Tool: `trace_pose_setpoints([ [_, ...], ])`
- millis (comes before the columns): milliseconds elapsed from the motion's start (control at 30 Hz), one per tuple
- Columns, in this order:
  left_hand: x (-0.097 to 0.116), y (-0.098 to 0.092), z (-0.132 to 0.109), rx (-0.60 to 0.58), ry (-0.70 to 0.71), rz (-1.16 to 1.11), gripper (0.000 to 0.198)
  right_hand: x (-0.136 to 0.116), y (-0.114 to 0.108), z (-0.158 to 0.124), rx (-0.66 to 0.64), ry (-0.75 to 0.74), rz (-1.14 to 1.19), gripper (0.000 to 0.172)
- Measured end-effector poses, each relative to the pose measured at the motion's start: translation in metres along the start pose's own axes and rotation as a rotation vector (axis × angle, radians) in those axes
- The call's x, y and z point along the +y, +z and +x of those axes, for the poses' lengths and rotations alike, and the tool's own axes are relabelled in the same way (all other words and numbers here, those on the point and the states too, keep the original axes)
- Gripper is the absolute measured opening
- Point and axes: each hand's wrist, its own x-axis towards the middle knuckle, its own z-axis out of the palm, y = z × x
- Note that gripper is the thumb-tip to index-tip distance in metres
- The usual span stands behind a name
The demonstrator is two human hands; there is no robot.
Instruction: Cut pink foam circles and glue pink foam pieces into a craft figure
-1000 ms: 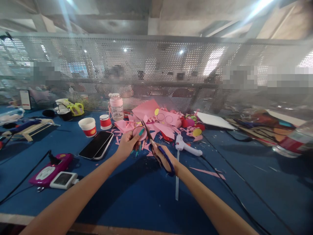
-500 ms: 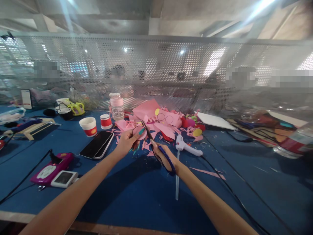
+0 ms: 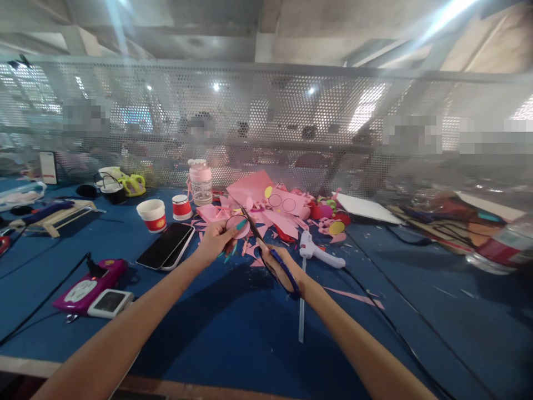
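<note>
My left hand (image 3: 216,241) pinches a small pink paper disc (image 3: 238,226) with a drawn circle, held just above the blue table (image 3: 233,333). My right hand (image 3: 278,265) grips blue-handled scissors (image 3: 272,258); their blades reach up to the disc's right edge. Pink paper scraps (image 3: 254,251) lie under both hands. Behind them is a heap of pink paper sheets (image 3: 266,200), one with two drawn circles.
Two phones (image 3: 165,246) lie left of my hand, with red-and-white cups (image 3: 152,215), a pink-lidded jar (image 3: 200,182), a white glue gun (image 3: 320,250), a glue stick (image 3: 301,303), a purple power strip (image 3: 89,286) and cables. A perforated metal screen (image 3: 266,128) backs the table.
Hands, disc and scissors stay almost where they were; the view has only shifted slightly.
</note>
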Motion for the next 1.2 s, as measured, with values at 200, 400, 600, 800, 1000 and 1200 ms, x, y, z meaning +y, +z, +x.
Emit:
trace_pose_setpoints([
  [200, 0.001, -0.002, 0.002, -0.023, -0.017, -0.018, 0.042, 0.001, -0.001, 0.001, -0.016, 0.017, 0.015, 0.050],
  [400, 0.006, -0.005, 0.001, -0.087, -0.063, 0.054, 0.042, 0.000, -0.001, 0.001, -0.034, 0.039, 0.016, 0.049],
  [600, 0.006, -0.006, 0.001, -0.130, -0.078, 0.069, 0.043, 0.003, 0.000, 0.001, -0.037, 0.042, -0.002, 0.047],
  [800, 0.004, -0.008, 0.003, -0.147, -0.073, 0.073, 0.044, 0.005, -0.001, 0.001, -0.034, 0.004, -0.020, 0.046],
  [1000, 0.004, -0.011, 0.004, -0.152, -0.102, 0.066, 0.044, 0.002, -0.003, 0.001, -0.064, -0.012, -0.064, 0.047],
  [1200, -0.003, -0.016, 0.007, -0.169, -0.112, 0.056, 0.041, 0.000, -0.003, 0.001, -0.079, -0.012, -0.074, 0.049],
])
